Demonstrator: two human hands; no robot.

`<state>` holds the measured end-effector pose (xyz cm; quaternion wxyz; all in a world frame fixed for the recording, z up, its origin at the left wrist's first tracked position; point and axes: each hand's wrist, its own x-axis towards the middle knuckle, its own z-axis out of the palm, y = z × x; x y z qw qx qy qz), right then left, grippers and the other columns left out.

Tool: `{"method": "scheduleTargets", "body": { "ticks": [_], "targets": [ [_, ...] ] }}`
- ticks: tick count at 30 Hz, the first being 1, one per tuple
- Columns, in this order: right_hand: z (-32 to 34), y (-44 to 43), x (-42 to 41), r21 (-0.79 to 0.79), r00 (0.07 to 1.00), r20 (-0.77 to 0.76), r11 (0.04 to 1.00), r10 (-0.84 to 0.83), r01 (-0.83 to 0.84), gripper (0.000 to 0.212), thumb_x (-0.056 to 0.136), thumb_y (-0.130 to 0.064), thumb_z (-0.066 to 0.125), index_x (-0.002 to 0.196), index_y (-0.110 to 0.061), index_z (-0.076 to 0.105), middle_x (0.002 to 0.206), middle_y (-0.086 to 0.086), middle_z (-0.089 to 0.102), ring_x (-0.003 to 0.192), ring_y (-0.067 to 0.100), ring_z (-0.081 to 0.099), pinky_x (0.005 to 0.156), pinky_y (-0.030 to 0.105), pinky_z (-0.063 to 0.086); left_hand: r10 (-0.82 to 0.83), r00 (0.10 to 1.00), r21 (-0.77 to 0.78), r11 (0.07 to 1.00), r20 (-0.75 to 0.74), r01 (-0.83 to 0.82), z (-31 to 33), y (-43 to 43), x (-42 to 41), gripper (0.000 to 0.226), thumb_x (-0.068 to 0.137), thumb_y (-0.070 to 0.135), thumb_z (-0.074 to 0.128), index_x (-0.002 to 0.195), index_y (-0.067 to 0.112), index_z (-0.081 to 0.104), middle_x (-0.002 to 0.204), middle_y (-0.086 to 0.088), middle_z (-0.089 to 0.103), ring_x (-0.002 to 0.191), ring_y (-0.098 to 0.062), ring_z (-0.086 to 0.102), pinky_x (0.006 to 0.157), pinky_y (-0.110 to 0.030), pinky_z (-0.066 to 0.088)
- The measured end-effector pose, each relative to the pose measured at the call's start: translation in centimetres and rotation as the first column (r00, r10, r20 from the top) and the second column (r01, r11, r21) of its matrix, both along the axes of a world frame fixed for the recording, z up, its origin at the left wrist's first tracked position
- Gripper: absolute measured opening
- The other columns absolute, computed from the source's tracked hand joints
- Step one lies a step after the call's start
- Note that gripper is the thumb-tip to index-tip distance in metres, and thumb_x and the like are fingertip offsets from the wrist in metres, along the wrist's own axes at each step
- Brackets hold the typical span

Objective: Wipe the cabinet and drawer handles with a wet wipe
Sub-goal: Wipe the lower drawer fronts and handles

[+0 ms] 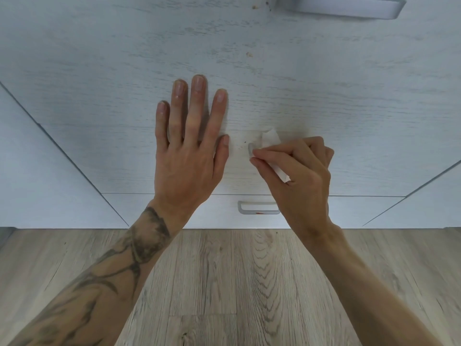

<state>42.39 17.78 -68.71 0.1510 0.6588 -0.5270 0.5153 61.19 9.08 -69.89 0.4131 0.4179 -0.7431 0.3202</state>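
Note:
My right hand (299,176) is closed around a white wet wipe (270,138) and wraps the middle drawer's handle, of which only the grey left end (250,147) shows. My left hand (187,151) lies flat with fingers spread on the pale wood-grain drawer front (99,108), just left of that handle. Another grey handle (349,6) sits on the drawer above, at the top right. A third handle (257,208) on the low drawer below carries a small red mark and is partly hidden by my right wrist.
Small brown specks (249,54) dot the drawer front above the hands. Neighbouring cabinet fronts (37,171) stand at left and right. Grey-brown wood-look flooring (224,283) fills the lower half of the view.

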Motion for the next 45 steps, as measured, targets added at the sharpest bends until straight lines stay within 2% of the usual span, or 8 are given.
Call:
{"method": "scheduleTargets", "body": {
  "ticks": [14,18,24,29,33,36,41,45],
  "targets": [
    [0.0,0.9,-4.4,-0.006,0.997,-0.051,0.998,-0.063,0.063,0.010,0.099,-0.023,0.078,0.096,-0.015,0.083,0.100,-0.003,0.076,0.097,0.026,0.055,0.086,0.045,0.042,-0.002,1.000,-0.008,1.000,0.023,0.002,0.5,-0.1,0.5,0.071,0.115,0.035,0.042,0.169,0.014,0.003,0.171,-0.019,0.011,0.159,-0.036,0.003,0.134,-0.049,0.001],
    [-0.2,1.3,-4.8,0.000,0.993,-0.057,0.995,-0.100,0.100,0.007,0.099,-0.021,0.078,0.096,-0.014,0.081,0.101,-0.003,0.075,0.099,0.024,0.054,0.088,0.035,0.036,-0.003,1.000,-0.003,1.000,0.021,0.003,0.4,0.0,0.4,0.072,0.114,0.035,0.043,0.169,0.014,0.001,0.171,-0.019,0.010,0.159,-0.037,0.003,0.134,-0.049,0.001],
    [-0.2,2.7,-4.5,-0.010,0.989,0.023,0.989,-0.149,0.150,0.004,0.099,-0.010,0.076,0.100,-0.006,0.077,0.103,0.005,0.073,0.098,0.023,0.062,0.084,0.038,0.050,-0.015,0.999,0.006,1.000,0.031,0.015,0.5,0.0,0.7,0.072,0.115,0.035,0.043,0.169,0.015,0.001,0.172,-0.018,0.007,0.160,-0.037,0.003,0.134,-0.050,0.002],
    [1.3,3.6,-2.8,-0.027,0.987,0.118,0.993,-0.113,0.117,0.007,0.101,-0.001,0.069,0.101,-0.001,0.076,0.103,0.010,0.069,0.098,0.013,0.063,0.089,0.014,0.046,-0.012,1.000,0.013,1.000,0.020,0.012,0.5,0.1,0.5,0.072,0.115,0.034,0.043,0.169,0.013,0.001,0.171,-0.020,0.008,0.160,-0.038,0.003,0.134,-0.050,0.002],
    [2.1,3.3,-1.8,-0.060,0.980,0.185,0.994,-0.078,0.090,0.012,0.099,0.007,0.068,0.103,0.000,0.078,0.106,0.009,0.065,0.103,0.009,0.062,0.088,0.017,0.051,-0.005,1.000,0.016,1.000,0.023,0.004,0.4,0.2,0.4,0.072,0.115,0.034,0.043,0.169,0.013,0.001,0.171,-0.021,0.009,0.159,-0.040,0.005,0.133,-0.051,0.002],
    [1.9,2.8,-1.1,0.034,0.992,0.115,0.999,-0.045,0.042,0.018,0.098,0.007,0.068,0.110,-0.002,0.078,0.112,0.010,0.066,0.106,0.011,0.062,0.092,0.014,0.050,0.002,1.000,0.015,1.000,0.031,-0.002,0.4,0.2,0.4,0.071,0.115,0.035,0.042,0.169,0.012,0.002,0.171,-0.022,0.010,0.159,-0.042,0.007,0.133,-0.051,0.003],
    [0.3,2.2,-1.8,0.074,0.997,-0.037,0.994,-0.072,0.075,0.018,0.092,-0.019,0.085,0.108,-0.013,0.082,0.115,0.003,0.072,0.108,0.026,0.060,0.096,0.042,0.047,-0.003,1.000,0.009,1.000,0.027,0.003,0.5,0.2,0.4,0.072,0.115,0.035,0.043,0.169,0.012,0.002,0.171,-0.022,0.011,0.159,-0.042,0.007,0.133,-0.051,0.003],
    [-0.1,1.2,-2.5,-0.040,0.998,-0.038,0.998,-0.056,0.054,0.005,0.092,-0.018,0.085,0.095,-0.015,0.085,0.102,-0.003,0.077,0.100,0.028,0.061,0.088,0.051,0.045,-0.001,1.000,0.001,1.000,0.026,0.001,0.4,0.1,0.4,0.072,0.115,0.035,0.043,0.169,0.012,0.001,0.171,-0.021,0.011,0.159,-0.040,0.005,0.133,-0.051,0.002]
  ]
}}
